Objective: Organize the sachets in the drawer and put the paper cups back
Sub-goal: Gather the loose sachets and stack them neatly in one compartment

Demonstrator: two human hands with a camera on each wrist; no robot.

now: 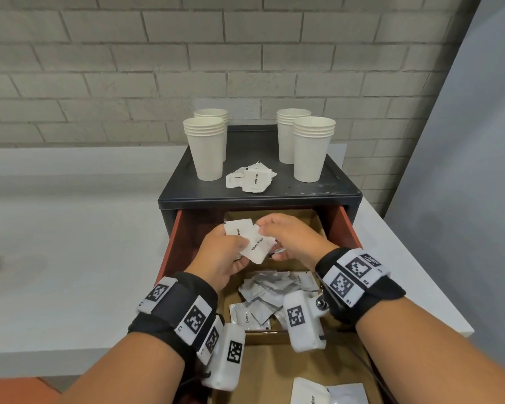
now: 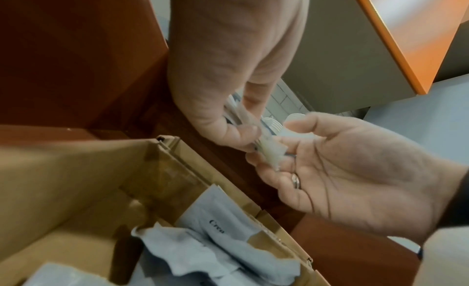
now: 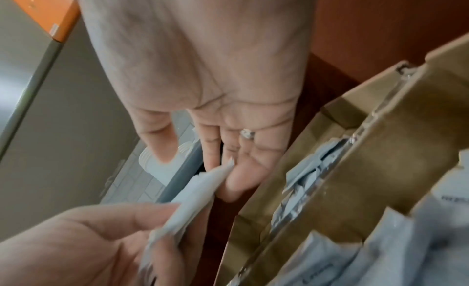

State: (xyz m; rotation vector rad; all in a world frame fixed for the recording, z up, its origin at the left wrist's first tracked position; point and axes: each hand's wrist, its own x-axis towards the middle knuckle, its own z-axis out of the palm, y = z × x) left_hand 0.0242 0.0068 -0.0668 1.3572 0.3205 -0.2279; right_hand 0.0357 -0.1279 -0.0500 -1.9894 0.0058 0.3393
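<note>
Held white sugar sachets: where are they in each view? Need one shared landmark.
Head: sugar sachets at centre, between both hands, over the drawer.
Left wrist: seen edge-on, centre.
Right wrist: lower centre, blurred.
Landmark: ring on the right hand, visible in both wrist views.

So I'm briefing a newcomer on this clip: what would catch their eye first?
Both hands, left hand and right hand, meet over the open red-sided drawer, holding white paper sugar sachets. Behind, four stacks of white paper cups stand on the black cabinet top around a loose sachet pile.
</note>
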